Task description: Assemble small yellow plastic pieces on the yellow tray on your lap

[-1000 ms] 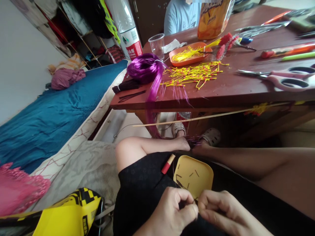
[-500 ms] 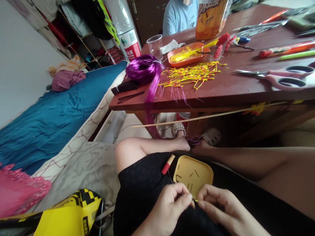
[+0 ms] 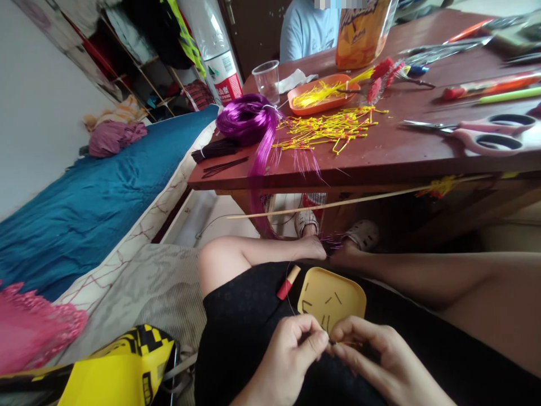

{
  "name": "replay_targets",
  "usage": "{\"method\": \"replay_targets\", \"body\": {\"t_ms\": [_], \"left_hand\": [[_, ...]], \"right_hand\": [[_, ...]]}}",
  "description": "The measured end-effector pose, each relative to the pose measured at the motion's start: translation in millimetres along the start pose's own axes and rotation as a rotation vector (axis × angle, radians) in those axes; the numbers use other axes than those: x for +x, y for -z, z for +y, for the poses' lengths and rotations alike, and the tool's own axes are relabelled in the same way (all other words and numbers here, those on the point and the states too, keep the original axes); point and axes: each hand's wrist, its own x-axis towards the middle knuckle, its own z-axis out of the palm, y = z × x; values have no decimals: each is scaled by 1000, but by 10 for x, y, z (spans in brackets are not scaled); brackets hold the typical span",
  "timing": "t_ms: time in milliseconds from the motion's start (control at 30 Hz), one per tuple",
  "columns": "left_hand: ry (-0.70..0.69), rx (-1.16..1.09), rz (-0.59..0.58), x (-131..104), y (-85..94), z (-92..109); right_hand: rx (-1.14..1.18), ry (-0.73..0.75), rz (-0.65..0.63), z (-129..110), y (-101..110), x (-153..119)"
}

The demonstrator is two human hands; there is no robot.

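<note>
Over my lap, my left hand (image 3: 296,349) is closed in a pinch, thumb against forefinger. A thin dark strand (image 3: 291,305) rises from behind it. My right hand (image 3: 376,352) also pinches, its fingertips meeting those of the left. Thin yellow-orange stems (image 3: 351,343) show between its thumb and fingers; the tiny piece at the joined fingertips is mostly covered. Just beyond the hands lies a shallow yellow tray (image 3: 353,290) with several short dark sticks (image 3: 337,298) in it. Beside the tray rests a small red-and-tan tube (image 3: 288,283).
On the brown table (image 3: 401,152) lie a purple fibre bundle (image 3: 245,118), yellow stems with red bits (image 3: 333,127), an orange dish (image 3: 302,108) and pink scissors (image 3: 486,132). A thin wooden stick (image 3: 338,204) crosses below the table edge. Another person (image 3: 306,34) sits opposite.
My right hand has moved slightly left, closing the small gap to my left fingertips. Yellow-orange stems now show behind its thumb. My left hand has barely moved.
</note>
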Motion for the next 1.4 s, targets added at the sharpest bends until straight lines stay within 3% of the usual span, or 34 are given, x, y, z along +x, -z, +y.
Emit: {"method": "replay_targets", "body": {"t_ms": [267, 433, 500, 567, 633, 700, 767, 933, 1033, 1267, 1400], "left_hand": [[-2, -61, 34, 11, -16, 11], [148, -494, 56, 45, -93, -74], [243, -615, -13, 24, -98, -82], [269, -504, -130, -38, -72, -27], [144, -198, -143, -121, -29, 88], [-118, 134, 70, -187, 5, 219], [-256, 342, 192, -208, 18, 309], [-188, 628, 168, -118, 2, 308], [-161, 614, 160, -77, 1, 298], [29, 225, 94, -37, 36, 264], [59, 106, 60, -4, 56, 201]], "right_hand": [[100, -74, 137, 8, -94, -30], [143, -86, 135, 39, -132, -14], [185, -113, 108, 46, -128, -4], [249, -150, 87, 42, -122, 6], [298, -186, 71, 25, -119, 17], [336, -217, 41, 0, -122, 29], [378, -242, 11, -22, -130, 36], [480, -288, 9, -34, -147, 12], [489, -303, 12, -37, -153, 2], [527, -323, -8, 9, -150, 34], [546, -316, -36, 55, -156, 32]]}}
